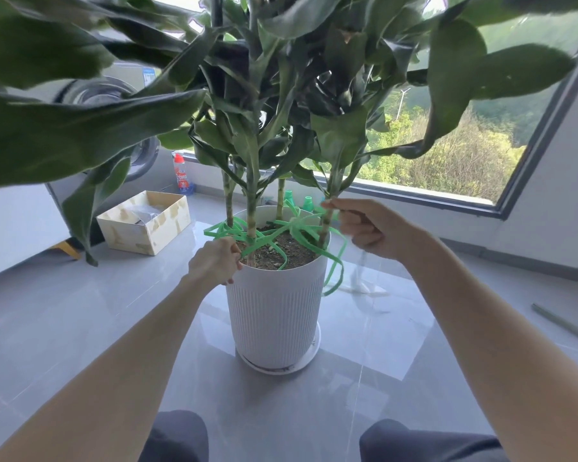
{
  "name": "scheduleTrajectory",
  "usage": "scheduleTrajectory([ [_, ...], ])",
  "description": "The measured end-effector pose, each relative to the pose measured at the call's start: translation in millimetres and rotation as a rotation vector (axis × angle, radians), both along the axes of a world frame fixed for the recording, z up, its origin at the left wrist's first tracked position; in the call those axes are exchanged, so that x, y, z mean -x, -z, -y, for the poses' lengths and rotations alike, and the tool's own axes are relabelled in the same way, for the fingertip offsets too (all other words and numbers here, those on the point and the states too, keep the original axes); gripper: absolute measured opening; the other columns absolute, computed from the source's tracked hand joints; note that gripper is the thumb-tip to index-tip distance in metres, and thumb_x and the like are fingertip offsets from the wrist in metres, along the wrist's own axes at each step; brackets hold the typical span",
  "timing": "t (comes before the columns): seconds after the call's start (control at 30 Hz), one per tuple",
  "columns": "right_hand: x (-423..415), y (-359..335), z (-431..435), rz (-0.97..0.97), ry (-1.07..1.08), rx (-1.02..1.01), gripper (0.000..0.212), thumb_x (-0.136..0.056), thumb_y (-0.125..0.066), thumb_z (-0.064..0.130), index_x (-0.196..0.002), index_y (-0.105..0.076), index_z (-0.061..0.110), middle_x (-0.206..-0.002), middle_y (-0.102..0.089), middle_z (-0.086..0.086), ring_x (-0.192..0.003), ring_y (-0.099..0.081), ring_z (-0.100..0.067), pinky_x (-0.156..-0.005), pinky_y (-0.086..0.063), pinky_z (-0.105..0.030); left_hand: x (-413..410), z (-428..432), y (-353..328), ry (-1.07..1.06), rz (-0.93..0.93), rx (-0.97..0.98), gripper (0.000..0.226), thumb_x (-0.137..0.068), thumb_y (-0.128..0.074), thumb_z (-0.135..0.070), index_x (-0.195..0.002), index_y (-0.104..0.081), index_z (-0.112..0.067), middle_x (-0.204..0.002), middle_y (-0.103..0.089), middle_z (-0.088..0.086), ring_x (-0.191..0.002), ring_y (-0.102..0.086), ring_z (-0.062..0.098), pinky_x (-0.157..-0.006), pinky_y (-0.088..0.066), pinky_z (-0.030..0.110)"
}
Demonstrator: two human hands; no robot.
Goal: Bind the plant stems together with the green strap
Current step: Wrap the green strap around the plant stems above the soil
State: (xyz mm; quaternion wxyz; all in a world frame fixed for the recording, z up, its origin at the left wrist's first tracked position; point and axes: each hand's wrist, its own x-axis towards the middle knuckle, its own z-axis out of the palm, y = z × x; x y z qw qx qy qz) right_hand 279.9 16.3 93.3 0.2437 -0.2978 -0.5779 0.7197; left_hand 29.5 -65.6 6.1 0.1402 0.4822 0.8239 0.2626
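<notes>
Head camera looks down on a white ribbed round plastic pot [274,311] standing in a white saucer [311,356] on a glossy grey tiled floor [80,311]. Several banded green plant stems [251,225] rise from the dark soil under broad dark leaves. A flat green plastic strap [296,228] lies in loose loops among the stems just above the soil, with one long loop hanging outside the pot's right rim. The left hand [214,261] sits at the pot's left rim, its fingers [236,253] curled and pinching a strand of the strap just beside the front stem. The right hand [364,228] is raised at the rightmost stem, thumb and forefinger pinched together where a strand of the strap reaches that stem; whether the stem itself is caught in the pinch cannot be told. On the floor to the left stands an open pale cardboard box [144,225], and behind it a red-capped plastic bottle [182,175] beside a grey washing machine [114,95]. A large window [447,161] with trees outside fills the back wall. The person's knees in dark trousers show at the bottom edge.
</notes>
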Motion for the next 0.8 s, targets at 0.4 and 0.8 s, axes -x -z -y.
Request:
scheduleTrajectory([
  [0.4,13.4,34.5,3.0,0.821,-0.472,-0.208,0.016,-0.092,-0.060,0.014,-0.104,-0.070,0.009,-0.084,-0.072,-0.003,-0.058,-0.063,-0.011,-0.057,-0.051,-0.018,-4.0,1.1,4.6,0.138,0.089,0.029,0.011,-0.096,-0.046,-0.012,-0.095,-0.057,-0.010,-0.092,-0.068,0.003,-0.066,-0.069,0.022,-0.055,-0.055,0.027],
  [0.8,42.8,51.9,4.0,0.844,-0.136,-0.554,0.025,-0.096,-0.050,0.014,-0.117,-0.064,0.013,-0.104,-0.070,0.001,-0.074,-0.062,-0.012,-0.065,-0.047,-0.023,14.7,7.0,9.3,0.112,0.052,0.031,0.021,-0.095,-0.051,-0.018,-0.111,-0.062,-0.010,-0.100,-0.063,0.004,-0.064,-0.065,0.018,-0.057,-0.055,0.026],
])
